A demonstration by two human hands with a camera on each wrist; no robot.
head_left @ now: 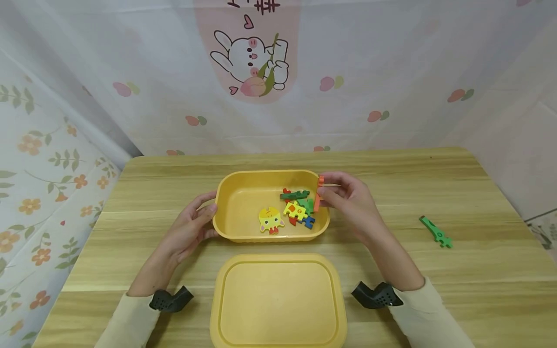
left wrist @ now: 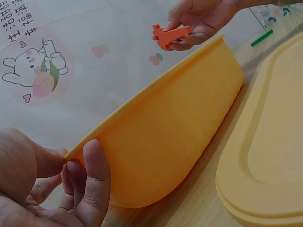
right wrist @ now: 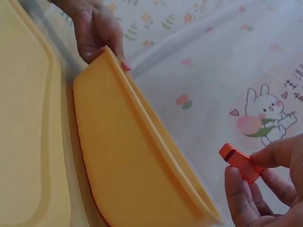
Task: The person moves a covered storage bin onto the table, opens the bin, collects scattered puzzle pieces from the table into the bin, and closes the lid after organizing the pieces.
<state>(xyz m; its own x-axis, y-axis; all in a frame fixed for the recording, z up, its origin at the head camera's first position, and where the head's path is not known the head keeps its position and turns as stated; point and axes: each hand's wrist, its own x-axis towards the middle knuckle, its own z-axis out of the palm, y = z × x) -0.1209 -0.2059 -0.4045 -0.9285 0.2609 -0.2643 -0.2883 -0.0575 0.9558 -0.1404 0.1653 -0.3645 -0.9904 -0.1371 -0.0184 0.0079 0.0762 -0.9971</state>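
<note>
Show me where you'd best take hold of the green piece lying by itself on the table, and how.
Probably by its slim middle, pinched across the long edges from above: the green piece is long and narrow, lies alone on the table, and has a knobbed near end. The right hand is closer but holds an orange piece.

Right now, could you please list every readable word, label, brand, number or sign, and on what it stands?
White curtain: Chinese characters, too blurred to quote surely.
Green piece on the table: marks, too small to read.
Yellow puzzle piece: marks, too small to read.
Orange piece, yellow box, lid: no readable text.
</note>
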